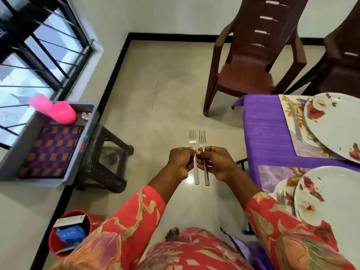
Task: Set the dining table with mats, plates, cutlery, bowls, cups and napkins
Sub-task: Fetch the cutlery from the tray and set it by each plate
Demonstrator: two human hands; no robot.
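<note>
**Forks in hand, away from the table**

Two slim stainless-steel forks, one per hand, tines pointing away, held side by side over bare floor just left of the purple-clothed dining table (263,123). Left fork (194,158) pinched at the neck by the left hand (180,162), fingers curled round the handle; right fork (204,160) pinched the same way by the right hand (216,164). Knuckles of both hands touching.

Risks, judged from here: a light pinch near the neck leaves the long handles free to swing, so a fork could slip and fall to the tiles; handles could knock together; a fork could chip a plate rim on landing.

Count, near to far from the table's near edge:
- Floral placemats: two showing, near placemat (272,176), far placemat (292,121).
- White floral plates: two, near plate (331,193), far plate (335,123).
- Fork already laid (281,197): one, just left of the near plate.
- Knife-like piece (296,121): one, left of the far plate.
- Brown plastic chairs: two beyond the table, nearer chair (249,75).
- Grey tray (89,121) on a dark stool, well left: folded checked cloth (50,151), pink cups (56,110), number unclear.
</note>
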